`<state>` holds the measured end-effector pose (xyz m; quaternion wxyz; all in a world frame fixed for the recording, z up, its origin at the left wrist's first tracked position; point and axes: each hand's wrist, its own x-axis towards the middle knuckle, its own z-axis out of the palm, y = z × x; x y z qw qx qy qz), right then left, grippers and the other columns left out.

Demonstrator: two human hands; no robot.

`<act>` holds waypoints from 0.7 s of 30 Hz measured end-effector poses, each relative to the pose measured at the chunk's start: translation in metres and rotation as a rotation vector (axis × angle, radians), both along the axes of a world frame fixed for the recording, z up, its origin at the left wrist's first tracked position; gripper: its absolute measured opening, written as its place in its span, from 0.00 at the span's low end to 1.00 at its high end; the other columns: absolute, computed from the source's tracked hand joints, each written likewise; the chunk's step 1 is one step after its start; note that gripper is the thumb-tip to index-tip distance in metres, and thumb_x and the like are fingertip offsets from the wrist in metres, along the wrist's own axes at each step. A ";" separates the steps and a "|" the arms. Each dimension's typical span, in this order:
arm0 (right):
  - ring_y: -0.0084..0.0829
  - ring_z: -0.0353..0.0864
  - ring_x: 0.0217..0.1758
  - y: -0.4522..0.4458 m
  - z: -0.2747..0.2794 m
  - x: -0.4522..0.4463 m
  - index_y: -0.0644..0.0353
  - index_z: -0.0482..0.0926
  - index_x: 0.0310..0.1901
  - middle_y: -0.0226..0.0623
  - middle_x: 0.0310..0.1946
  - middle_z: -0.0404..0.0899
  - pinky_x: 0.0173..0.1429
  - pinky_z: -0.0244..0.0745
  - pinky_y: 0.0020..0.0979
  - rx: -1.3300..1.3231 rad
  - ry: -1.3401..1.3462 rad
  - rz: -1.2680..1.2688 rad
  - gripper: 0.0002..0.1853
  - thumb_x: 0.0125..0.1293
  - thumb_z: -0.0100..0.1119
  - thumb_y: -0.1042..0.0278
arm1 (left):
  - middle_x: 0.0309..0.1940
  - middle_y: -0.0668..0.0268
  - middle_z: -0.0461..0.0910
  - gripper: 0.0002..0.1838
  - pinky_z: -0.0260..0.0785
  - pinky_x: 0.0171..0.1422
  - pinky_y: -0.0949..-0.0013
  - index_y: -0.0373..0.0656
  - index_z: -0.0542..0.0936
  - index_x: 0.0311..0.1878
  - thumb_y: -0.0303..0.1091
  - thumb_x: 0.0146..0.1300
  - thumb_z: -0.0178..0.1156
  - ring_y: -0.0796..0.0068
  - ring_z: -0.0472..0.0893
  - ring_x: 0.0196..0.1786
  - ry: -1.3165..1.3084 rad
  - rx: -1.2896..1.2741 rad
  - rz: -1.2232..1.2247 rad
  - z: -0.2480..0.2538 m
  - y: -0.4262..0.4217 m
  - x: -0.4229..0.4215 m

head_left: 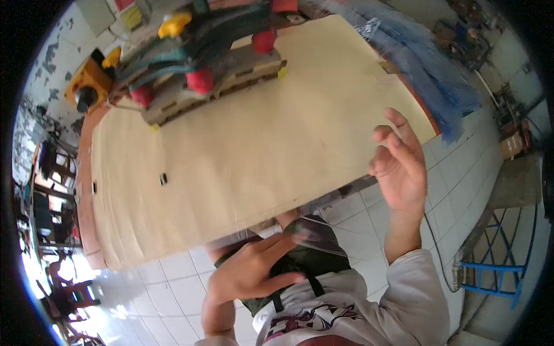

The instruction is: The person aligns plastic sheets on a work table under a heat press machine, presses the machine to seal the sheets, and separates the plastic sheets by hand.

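At the lower centre of the frame, the left hand (245,271) is held low over the dark green shorts (320,259), fingers stretched toward the right and thumb spread away from them. Beside those blurred fingertips, a piece of clear plastic film (323,239) is seen, just below the near edge of the table (85,225); whether it is pinched cannot be told. Over at centre right, the right hand (404,167) is raised, palm partly shown, fingers loosely bent and parted, with nothing seen in its grasp.

Across the middle, the table is covered by a beige sheet (231,167), and a small black piece (163,179) is spotted on it at centre left. Up at the upper left, a green clamping machine (222,46) is set on the sheet, fitted with red knobs (199,82), while an orange control box (92,86) is placed near the table's corner. At the upper right, bluish plastic sheeting (418,63) is heaped along the far edge; at the lower right, a blue metal rack (490,277) is glimpsed.
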<state>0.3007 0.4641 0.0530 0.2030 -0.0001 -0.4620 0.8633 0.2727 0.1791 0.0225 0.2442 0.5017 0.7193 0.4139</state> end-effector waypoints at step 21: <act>0.33 0.84 0.31 -0.047 -0.029 -0.006 0.65 0.61 0.59 0.43 0.41 0.78 0.38 0.83 0.32 0.136 -0.083 0.042 0.22 0.65 0.54 0.74 | 0.43 0.51 0.81 0.19 0.70 0.57 0.61 0.28 0.70 0.58 0.30 0.69 0.53 0.63 0.83 0.44 -0.968 0.830 0.540 -0.033 0.024 0.038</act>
